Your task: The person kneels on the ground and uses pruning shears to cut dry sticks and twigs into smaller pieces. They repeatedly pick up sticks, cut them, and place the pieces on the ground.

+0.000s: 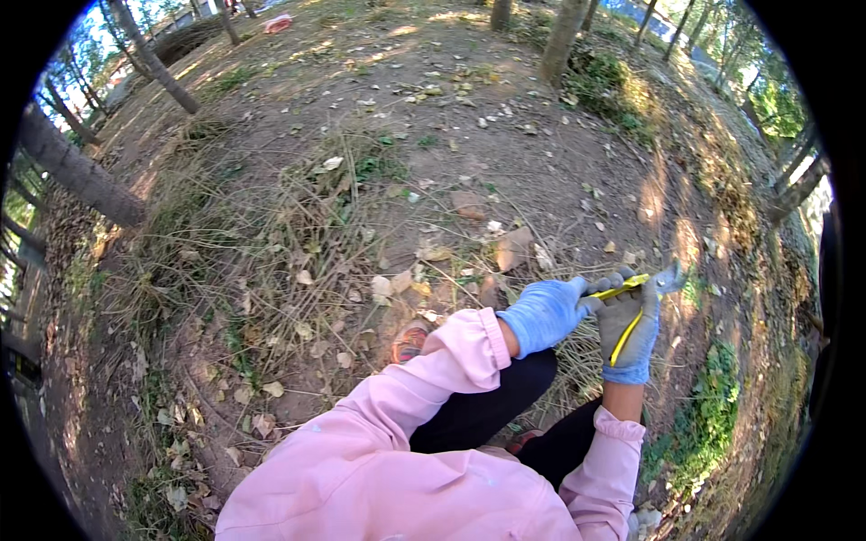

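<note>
A pair of pruning shears (pixel 628 327) with yellow handles lies across my right hand (pixel 624 333), whose palm faces up. The fingers of that hand curl over the upper handle, while the lower handle rests along the palm. The metal blades (pixel 670 278) point away to the right, past the fingers. My left hand (pixel 544 316) is closed at the end of the upper handle, close against the right hand's fingertips. Both hands wear blue knit gloves with grey coated palms. Dry grass stems (pixel 575 375) lie on the ground beneath the hands.
I am low over bare soil, with my shoe (pixel 409 341) near the dry stalks. A heap of dry grass (pixel 270 250) spreads to the left. Tree trunks stand at left (pixel 84 169) and ahead (pixel 563 40). Green plants (pixel 710 412) grow at right.
</note>
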Tool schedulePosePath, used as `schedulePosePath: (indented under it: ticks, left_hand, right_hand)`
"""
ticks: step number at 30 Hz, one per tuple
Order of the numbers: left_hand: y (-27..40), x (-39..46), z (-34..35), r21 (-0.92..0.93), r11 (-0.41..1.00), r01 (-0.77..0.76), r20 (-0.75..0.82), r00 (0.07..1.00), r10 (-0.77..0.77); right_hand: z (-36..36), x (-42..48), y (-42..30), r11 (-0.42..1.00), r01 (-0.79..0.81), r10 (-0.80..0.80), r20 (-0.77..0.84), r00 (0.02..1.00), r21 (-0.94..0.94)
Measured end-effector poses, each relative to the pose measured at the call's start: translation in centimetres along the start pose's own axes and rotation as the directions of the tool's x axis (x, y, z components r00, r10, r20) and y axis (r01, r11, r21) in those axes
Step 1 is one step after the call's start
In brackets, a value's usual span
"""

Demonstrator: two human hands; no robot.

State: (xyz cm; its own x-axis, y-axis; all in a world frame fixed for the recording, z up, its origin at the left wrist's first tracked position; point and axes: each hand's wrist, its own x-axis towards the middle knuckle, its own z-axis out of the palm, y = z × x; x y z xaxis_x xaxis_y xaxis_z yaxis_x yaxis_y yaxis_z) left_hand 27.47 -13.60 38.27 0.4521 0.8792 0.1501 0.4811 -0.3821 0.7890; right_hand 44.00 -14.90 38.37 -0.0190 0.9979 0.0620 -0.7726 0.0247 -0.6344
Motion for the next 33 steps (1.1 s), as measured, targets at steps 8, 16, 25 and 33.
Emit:
schedulePosePath:
  ticks: [8, 16, 25, 33]
  left_hand:
    - [-4.0, 0.3, -0.7, -0.192, 0.981, -0.012, -0.102, 0.995, -0.008]
    - [-21.0, 1.3, -5.7, -0.429, 0.901, 0.072, -0.255, 0.947, -0.197]
    - [-47.8, -8.9, -11.7, 0.219, 0.661, 0.717, -0.685, 0.596, -0.419]
    - [-44.2, -7.8, -7.3, 0.699, 0.284, 0.656, -0.42, 0.698, -0.579]
  right_hand:
    - [1.9, -0.6, 5.9, 0.998, -0.014, 0.013, -0.025, 1.0, -0.06]
    - [2.3, -0.3, 0.3, 0.999, 0.031, -0.033, -0.061, 0.998, -0.034]
    - [-2.9, -4.4, -1.8, 0.998, 0.059, -0.05, -0.488, 0.871, 0.004]
    - [-3.4, -3.7, -1.5, 0.998, -0.036, 0.058, -0.513, 0.856, 0.052]
